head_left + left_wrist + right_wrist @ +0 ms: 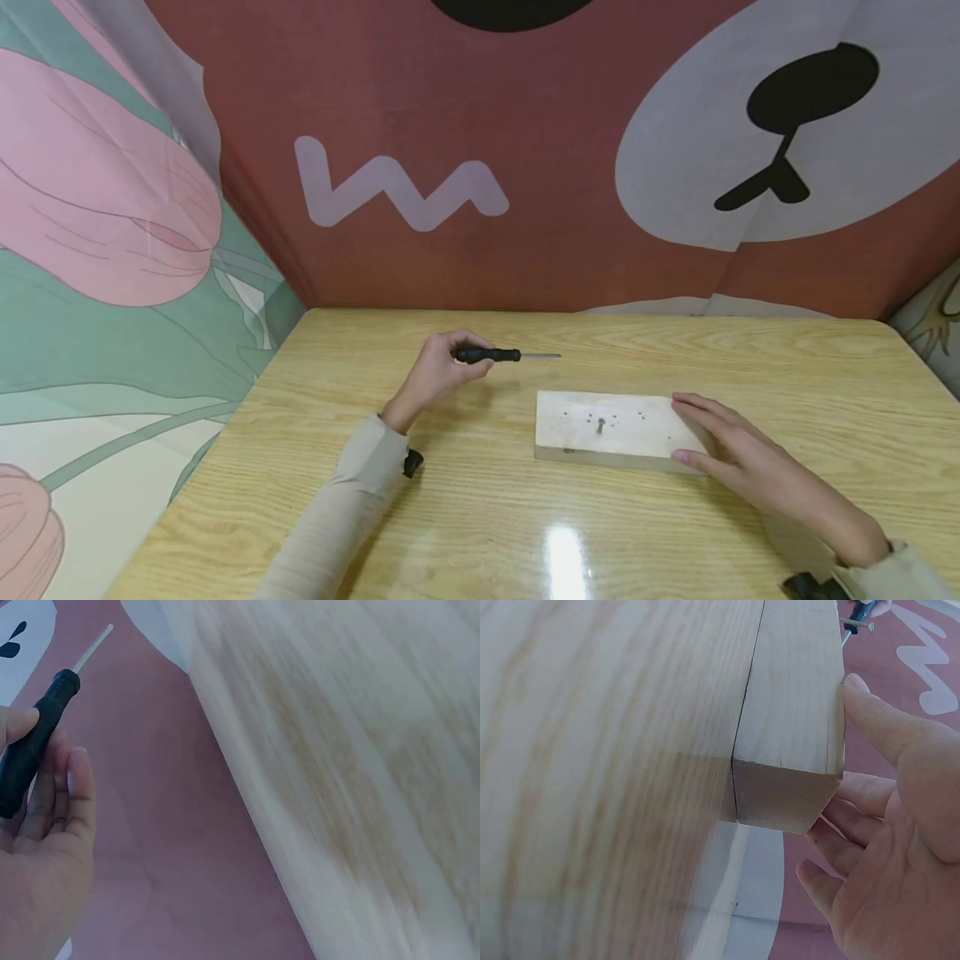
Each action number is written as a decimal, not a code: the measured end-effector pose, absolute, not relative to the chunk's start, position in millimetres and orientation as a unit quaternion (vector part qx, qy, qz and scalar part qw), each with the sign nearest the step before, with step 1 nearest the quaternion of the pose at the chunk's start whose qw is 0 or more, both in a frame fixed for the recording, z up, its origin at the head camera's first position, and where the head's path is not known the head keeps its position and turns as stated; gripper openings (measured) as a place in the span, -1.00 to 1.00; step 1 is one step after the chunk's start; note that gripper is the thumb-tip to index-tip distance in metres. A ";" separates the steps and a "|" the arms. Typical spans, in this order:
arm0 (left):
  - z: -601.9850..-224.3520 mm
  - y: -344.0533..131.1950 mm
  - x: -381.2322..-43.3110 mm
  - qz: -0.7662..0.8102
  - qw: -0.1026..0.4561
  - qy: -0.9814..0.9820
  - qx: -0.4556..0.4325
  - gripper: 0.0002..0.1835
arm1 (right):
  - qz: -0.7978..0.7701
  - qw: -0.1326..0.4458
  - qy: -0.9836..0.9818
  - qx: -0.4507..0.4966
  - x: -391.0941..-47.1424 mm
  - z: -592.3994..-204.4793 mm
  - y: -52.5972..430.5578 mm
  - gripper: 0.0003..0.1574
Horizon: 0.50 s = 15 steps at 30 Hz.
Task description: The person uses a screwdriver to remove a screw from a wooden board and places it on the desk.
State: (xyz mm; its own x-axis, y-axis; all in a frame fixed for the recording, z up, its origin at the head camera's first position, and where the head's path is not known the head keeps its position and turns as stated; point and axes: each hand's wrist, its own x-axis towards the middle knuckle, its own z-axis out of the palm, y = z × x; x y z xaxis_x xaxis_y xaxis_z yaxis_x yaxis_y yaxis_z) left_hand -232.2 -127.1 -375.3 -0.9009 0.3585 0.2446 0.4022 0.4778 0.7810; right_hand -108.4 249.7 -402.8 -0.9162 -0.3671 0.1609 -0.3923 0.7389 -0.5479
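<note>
A screw (601, 426) stands out of the top face of a pale wooden block (637, 437), left of the block's middle, its head well above the wood. Small dark holes dot the face around it, and a knot marks the near side close to the left end. The block lies flat, lengthwise across the table (480, 525), between the two hands.

The right hand (738, 454) is at the block's right end and holds it across its width: the thumb touches the near top edge, the fingers lie along the far edge, and the palm arches clear of the end face. The screw is well apart from this hand.

The left hand (438, 367) is off to the left of the block, not touching it. Its thumb and fingers are closed in a pinch on the black handle of a screwdriver (491, 355), held roughly level above the table. The bare metal shaft points right, and in the head view its tip appears beyond the block's far left corner, apart from both wood and screw.

Pale sleeves (330, 508) cover both forearms. Behind the table hangs a reddish-brown printed backdrop (555, 258).
</note>
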 end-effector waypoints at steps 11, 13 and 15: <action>-345.3 -116.6 -210.3 -0.501 0.026 -0.838 -0.215 -0.81 | 0.297 0.026 -0.932 0.204 -107.6 -402.8 249.8 -0.21; -343.2 -116.0 -208.9 -0.509 0.028 -0.834 -0.211 -0.81 | 0.295 0.028 -0.933 0.204 -107.7 -402.9 249.8 -0.21; -341.5 -115.4 -207.5 -0.516 0.033 -0.829 -0.212 -0.81 | 0.297 0.027 -0.932 0.204 -107.6 -402.8 249.8 -0.20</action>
